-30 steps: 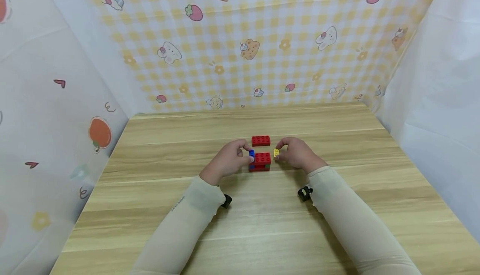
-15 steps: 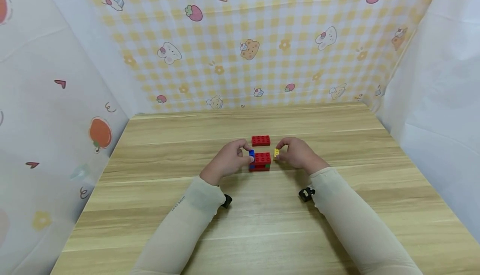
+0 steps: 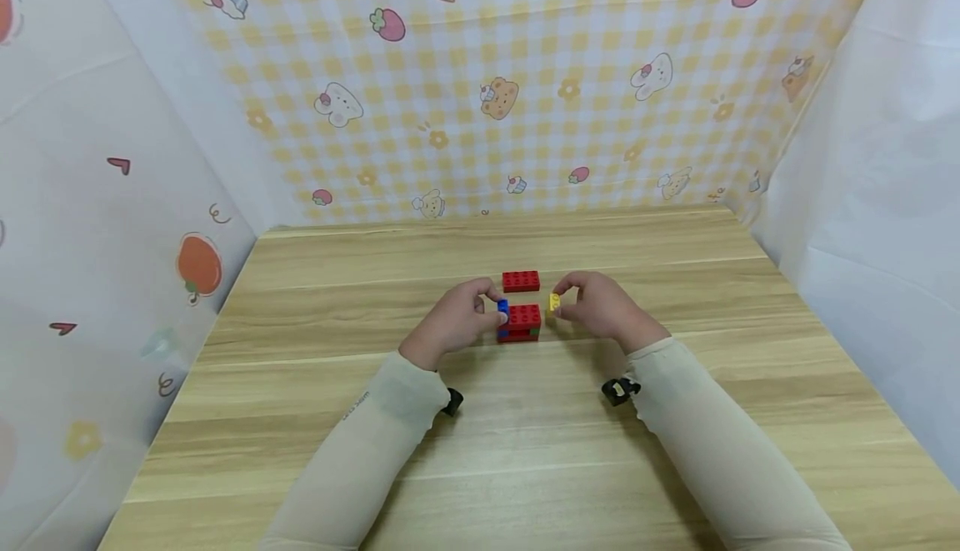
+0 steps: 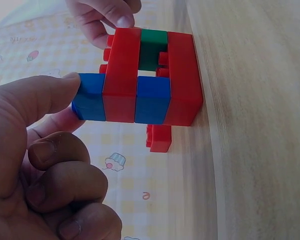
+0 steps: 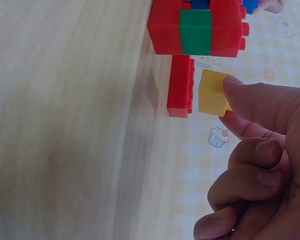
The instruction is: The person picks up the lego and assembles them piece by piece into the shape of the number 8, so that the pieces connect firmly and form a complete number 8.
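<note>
My left hand (image 3: 456, 323) pinches a small blue brick (image 4: 91, 97) between thumb and forefinger, at the left end of a stack's top. That stack has a red brick (image 4: 121, 75) above and another red brick (image 4: 184, 80) at the bottom. Between the two reds stand a blue brick (image 4: 153, 100) on the left and a green brick (image 5: 196, 32) on the right, with a gap in the middle. To the right, my right hand (image 3: 600, 308) pinches a small yellow brick (image 5: 212, 92) beside the stack, apart from it and above the table.
A loose red brick (image 3: 521, 281) lies on the wooden table (image 3: 517, 451) behind the stack. A patterned cloth (image 3: 480, 76) hangs along the table's far edge, with white sheets at both sides. Each wrist wears a black camera.
My right hand has shifted slightly right and up with the yellow brick. My left hand stays in place on the blue brick, and the stack has not moved.
</note>
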A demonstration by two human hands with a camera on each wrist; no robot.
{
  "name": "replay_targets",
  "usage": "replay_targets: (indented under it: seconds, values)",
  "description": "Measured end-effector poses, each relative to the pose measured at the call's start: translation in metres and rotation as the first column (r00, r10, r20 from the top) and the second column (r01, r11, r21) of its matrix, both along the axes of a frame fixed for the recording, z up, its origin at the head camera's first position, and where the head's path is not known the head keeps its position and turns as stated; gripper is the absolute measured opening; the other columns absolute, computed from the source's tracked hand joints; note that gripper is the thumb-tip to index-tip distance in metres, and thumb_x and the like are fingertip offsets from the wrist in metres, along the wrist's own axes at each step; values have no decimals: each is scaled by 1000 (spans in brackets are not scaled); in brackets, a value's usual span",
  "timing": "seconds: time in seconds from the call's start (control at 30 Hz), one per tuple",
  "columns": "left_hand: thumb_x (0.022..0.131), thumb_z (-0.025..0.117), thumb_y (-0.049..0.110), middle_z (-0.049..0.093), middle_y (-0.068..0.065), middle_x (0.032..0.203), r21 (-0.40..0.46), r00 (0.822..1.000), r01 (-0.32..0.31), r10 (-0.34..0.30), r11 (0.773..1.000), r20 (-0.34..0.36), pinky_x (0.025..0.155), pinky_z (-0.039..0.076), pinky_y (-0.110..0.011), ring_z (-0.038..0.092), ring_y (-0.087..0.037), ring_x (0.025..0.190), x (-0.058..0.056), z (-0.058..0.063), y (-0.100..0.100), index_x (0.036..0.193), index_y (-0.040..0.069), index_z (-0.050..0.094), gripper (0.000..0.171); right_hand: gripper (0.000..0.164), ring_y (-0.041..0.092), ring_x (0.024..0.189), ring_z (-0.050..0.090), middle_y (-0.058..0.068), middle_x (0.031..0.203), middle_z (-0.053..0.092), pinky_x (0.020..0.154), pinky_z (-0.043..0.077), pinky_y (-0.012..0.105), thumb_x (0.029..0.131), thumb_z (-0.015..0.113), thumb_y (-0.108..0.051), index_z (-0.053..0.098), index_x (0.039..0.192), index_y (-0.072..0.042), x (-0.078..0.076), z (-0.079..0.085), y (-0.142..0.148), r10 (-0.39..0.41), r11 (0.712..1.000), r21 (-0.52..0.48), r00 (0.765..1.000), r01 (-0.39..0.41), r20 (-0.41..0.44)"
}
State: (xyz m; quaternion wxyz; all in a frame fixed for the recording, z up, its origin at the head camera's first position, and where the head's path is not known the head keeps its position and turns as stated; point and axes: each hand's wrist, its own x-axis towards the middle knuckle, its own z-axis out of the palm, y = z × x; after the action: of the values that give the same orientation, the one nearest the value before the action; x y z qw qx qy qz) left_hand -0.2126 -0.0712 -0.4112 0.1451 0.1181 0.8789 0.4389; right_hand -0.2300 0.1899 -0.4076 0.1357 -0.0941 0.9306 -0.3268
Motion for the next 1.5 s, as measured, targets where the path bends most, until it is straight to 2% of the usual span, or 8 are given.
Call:
replay_targets:
  seconds: [0.27, 0.77, 1.2, 1.5]
  values:
    - [99, 74, 24, 48, 0, 68, -16, 1000, 4, -4, 1000, -3, 52, 37, -29, 43, -17, 54, 1, 2, 0, 114, 18, 69, 17, 28, 18, 62, 48, 6, 76, 51, 57, 42, 31, 97, 75, -16, 70, 123, -9, 3, 5, 0, -13, 1000, -27, 1000, 13, -8]
    - [99, 75, 25, 48, -1, 68, -6, 1000, -2, 2, 1000, 10, 52, 36, -29, 43, -17, 55, 1, 2, -1, 113, 19, 69, 17, 26, 19, 60, 46, 2, 70, 48, 56, 39, 31, 96, 77, -15, 72, 121, -10, 10, 12, -6, 42, 991, -127, 999, -45, -21]
    - [99, 74, 25, 48, 0, 65, -14, 1000, 13, -13, 1000, 1, 52, 38, -29, 44, -16, 53, 1, 1, -1, 114, 17, 69, 18, 27, 18, 60, 46, 2, 71, 49, 55, 39, 31, 97, 75, -14, 70, 123, -10, 11, 13, -8, 52, 992, -110, 998, -56, -42]
    - [99, 74, 26, 50, -2, 68, -13, 1000, 13, -12, 1000, 7, 53, 38, -29, 45, -17, 55, 0, 2, -1, 114, 18, 69, 18, 27, 18, 58, 44, 2, 69, 47, 54, 38, 30, 97, 76, -15, 70, 123, -10, 13, 16, -10, 64, 987, -148, 997, -69, -40]
